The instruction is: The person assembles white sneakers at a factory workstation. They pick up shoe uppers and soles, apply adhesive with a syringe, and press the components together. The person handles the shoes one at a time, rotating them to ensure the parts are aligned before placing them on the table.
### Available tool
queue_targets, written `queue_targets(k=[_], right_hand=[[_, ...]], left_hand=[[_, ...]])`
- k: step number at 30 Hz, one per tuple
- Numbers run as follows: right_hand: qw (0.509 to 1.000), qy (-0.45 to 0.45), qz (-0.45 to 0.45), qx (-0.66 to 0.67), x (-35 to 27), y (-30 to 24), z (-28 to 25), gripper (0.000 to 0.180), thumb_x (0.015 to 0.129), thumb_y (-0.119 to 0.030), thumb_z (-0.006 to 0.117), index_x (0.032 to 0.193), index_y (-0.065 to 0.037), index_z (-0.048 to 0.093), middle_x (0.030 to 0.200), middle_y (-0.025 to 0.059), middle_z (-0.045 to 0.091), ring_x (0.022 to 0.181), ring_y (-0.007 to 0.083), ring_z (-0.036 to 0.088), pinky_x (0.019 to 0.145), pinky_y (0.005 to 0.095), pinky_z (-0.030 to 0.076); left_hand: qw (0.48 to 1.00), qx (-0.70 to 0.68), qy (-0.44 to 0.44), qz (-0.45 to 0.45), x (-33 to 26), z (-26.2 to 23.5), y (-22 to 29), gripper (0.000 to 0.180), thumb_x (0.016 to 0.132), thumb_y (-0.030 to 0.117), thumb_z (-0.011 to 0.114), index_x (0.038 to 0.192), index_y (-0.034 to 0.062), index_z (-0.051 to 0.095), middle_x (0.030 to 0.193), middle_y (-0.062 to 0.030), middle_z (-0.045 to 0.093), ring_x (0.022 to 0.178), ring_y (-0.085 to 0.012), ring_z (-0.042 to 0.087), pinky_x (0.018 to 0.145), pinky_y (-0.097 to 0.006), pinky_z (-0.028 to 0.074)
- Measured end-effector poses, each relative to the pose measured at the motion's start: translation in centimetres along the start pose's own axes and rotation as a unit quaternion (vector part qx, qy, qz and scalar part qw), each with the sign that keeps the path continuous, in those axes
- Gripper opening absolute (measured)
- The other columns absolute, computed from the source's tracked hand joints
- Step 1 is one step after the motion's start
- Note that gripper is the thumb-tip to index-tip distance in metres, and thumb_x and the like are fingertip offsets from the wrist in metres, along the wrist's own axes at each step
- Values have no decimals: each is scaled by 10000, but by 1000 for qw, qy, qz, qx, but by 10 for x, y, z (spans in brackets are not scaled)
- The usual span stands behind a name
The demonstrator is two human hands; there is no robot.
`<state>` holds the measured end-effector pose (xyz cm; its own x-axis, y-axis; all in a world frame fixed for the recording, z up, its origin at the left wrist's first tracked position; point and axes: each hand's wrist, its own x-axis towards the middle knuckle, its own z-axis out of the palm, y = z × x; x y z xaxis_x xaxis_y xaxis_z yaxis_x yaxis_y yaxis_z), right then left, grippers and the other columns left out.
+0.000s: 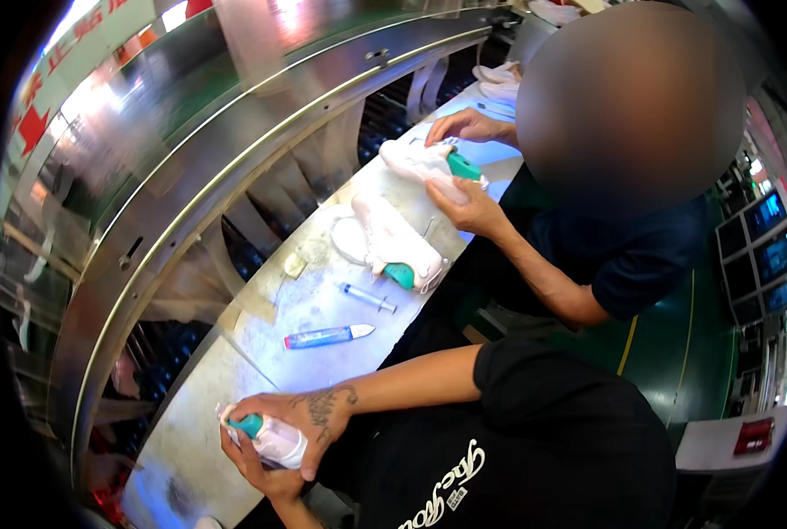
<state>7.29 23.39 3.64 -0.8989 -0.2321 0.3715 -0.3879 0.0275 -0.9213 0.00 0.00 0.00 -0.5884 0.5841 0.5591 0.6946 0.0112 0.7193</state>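
- White shoe (274,439) with teal insert, low over bench (323,304) near edge.
- Right hand (314,419) wraps it from above; left hand (266,476) cups beneath.
- Co-worker's hands (468,207) grip second white shoe (424,163) farther along.

One view only, from a camera worn on the head, looking down and a bit to the side along the long table (323,304); close to the hands at the bottom edge, round and bent at the rim

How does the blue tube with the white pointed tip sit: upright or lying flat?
Lying flat: the blue tube rests lengthwise on the pale worktable.
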Motion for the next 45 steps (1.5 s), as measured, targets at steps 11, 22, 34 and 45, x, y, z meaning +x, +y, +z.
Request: queue_targets(k=[11,22,34,45], right_hand=[[969,86,221,67,-12,-33,-8,924,778,-315,890,1557,-167,415,1288,231,673,1198,401,693,1026,465,540],[887,335,291,-126,-97,-46,-112,867,1005,-253,800,1639,24,278,1257,169,719,963,205,754,840,352,625],[943,169,216,-188,-84,-34,-69,946,889,-454,861,1594,14,441,1405,238,643,1234,367,676,1077,456,547],[959,117,242,-93,-62,4,-40,1409,699,-427,1029,1717,-51,130,1613,327,408,1507,474,461,1262,502,397]], left_hand=[[989,144,-32,7,17,23,14,1018,769,411,943,1656,164,509,1604,-284,481,1460,-475,506,1180,-551,448],[899,418,-129,7,55,78,54,1145,569,592,992,1581,277,559,1533,-304,504,1332,-521,517,1130,-666,342],[903,425,-49,44,45,84,58,1086,641,555,972,1599,240,571,1537,-272,559,1375,-500,521,1127,-618,390],[922,382,-60,-8,45,74,54,760,729,415,855,1465,281,719,1518,-281,535,1301,-445,558,1074,-592,388]])
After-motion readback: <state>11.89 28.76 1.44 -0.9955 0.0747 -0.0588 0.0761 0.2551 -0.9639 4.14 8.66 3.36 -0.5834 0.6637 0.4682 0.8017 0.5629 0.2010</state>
